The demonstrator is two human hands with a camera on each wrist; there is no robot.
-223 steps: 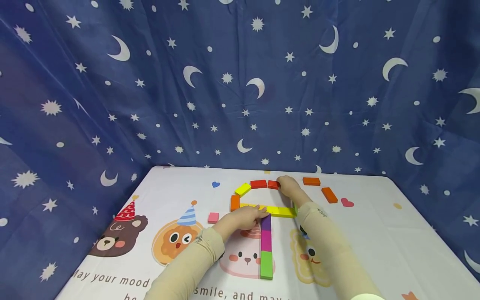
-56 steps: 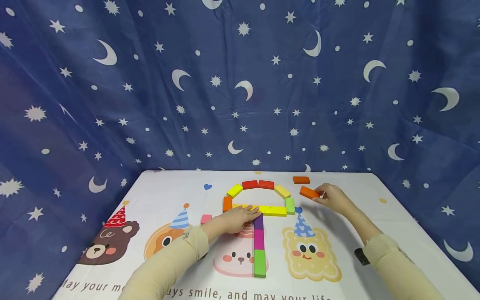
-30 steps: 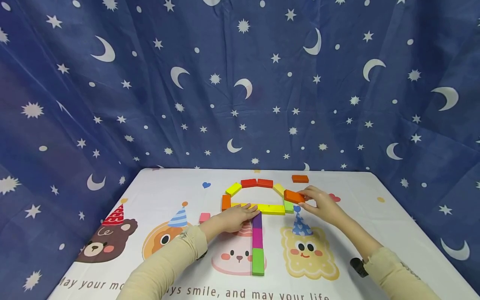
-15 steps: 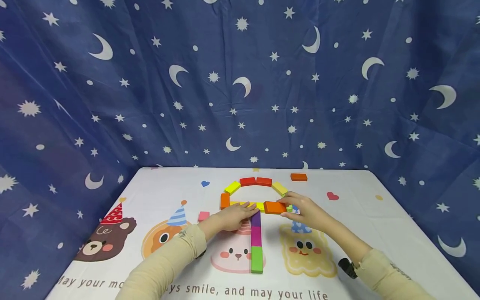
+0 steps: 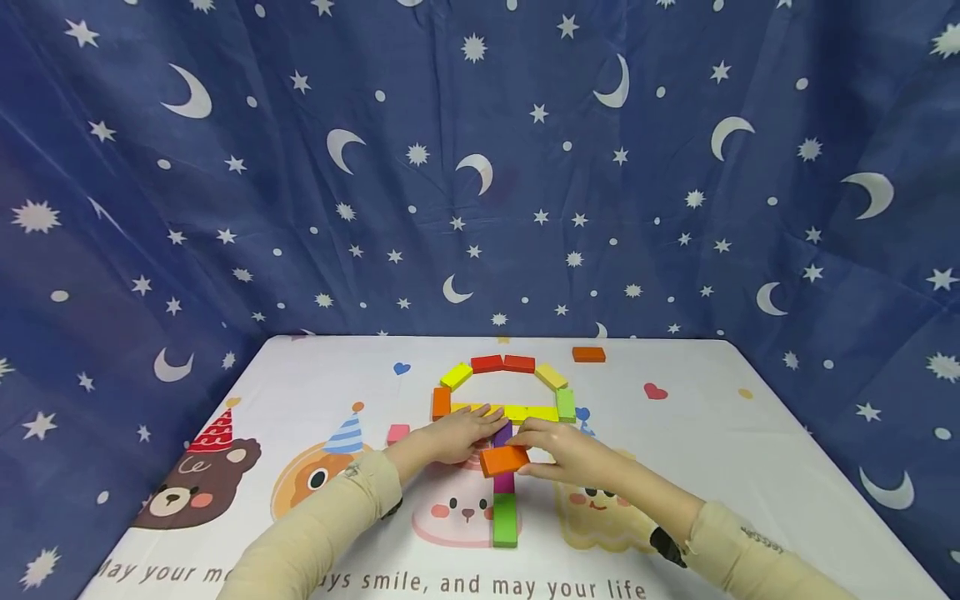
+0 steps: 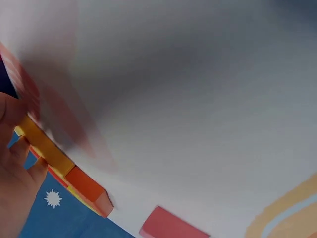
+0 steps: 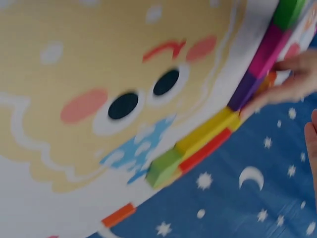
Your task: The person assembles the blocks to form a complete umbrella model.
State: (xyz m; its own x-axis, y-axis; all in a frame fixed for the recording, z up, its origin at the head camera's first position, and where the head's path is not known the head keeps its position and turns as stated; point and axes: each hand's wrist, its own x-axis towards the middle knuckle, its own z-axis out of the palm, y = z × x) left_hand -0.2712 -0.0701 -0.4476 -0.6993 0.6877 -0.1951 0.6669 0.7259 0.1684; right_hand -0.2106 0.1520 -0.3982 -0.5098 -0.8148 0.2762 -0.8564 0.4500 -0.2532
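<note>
My right hand (image 5: 566, 450) pinches an orange block (image 5: 504, 460) between thumb and fingers. The block is held over the upright line of purple (image 5: 503, 432), magenta (image 5: 504, 482) and green blocks (image 5: 506, 521), hiding part of it. My left hand (image 5: 457, 435) rests with extended fingers on the row of yellow blocks (image 5: 542, 414). In the left wrist view, its fingertips touch the yellow block (image 6: 47, 146) beside an orange block (image 6: 85, 183). Above the row, an arch runs through orange (image 5: 441, 403), yellow, red (image 5: 519, 364), pale yellow (image 5: 551, 377) and light green blocks (image 5: 566, 405).
Another orange block (image 5: 588, 354) lies at the back right of the table. A pink block (image 5: 398, 433) sits left of my left hand. Cartoon figures and lettering cover the white tablecloth (image 5: 697, 433). A starry blue curtain (image 5: 480, 250) hangs behind.
Earlier my right hand was at the arch; it then took the orange block lying at the right and carried it left and nearer, over the upright line. My left hand stays on the yellow row.
</note>
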